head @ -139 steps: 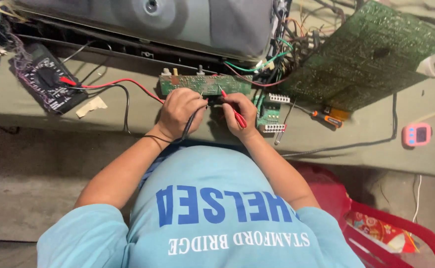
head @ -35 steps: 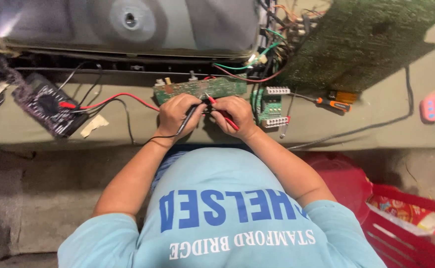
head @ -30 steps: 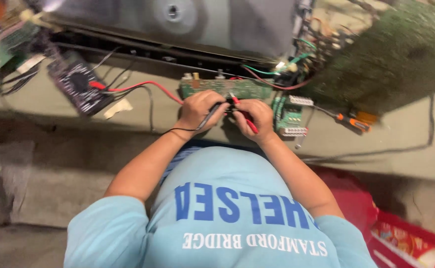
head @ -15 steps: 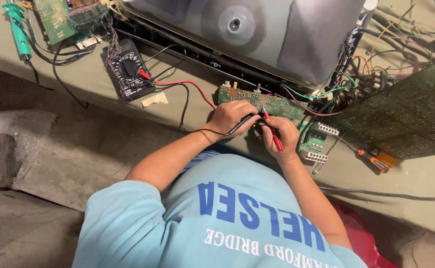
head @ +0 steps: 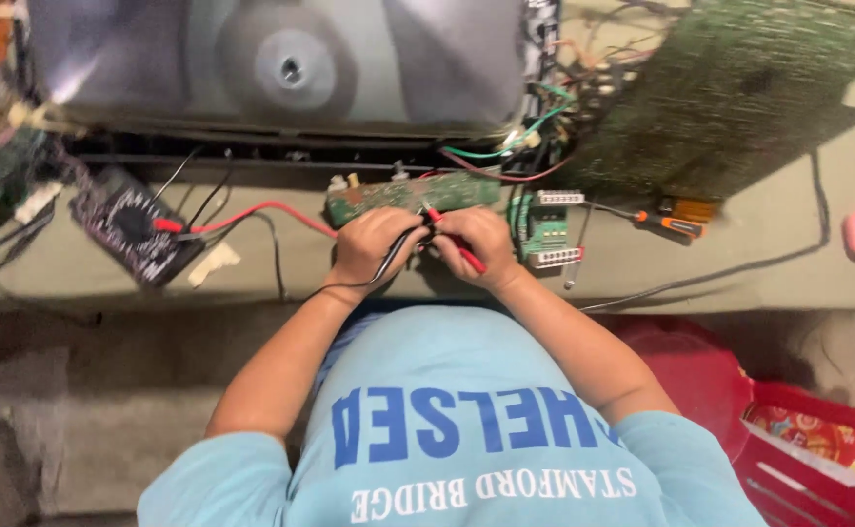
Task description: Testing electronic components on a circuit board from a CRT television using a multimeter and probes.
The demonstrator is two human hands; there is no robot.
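Two probes meet on a small green circuit board at mid counter: left hand clamped on black probe, right hand on red probe, tips angled onto contacts, prob. for steadiness. Leads run left to multimeter; screwdriver lies right.

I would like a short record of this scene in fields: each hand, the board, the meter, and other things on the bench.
left hand: holds the black probe
right hand: holds the red probe
small green board: flat on the bench, under both probe tips
multimeter: left on the bench, red and black leads plugged in
other things: large circuit board, orange-handled screwdriver, red crate
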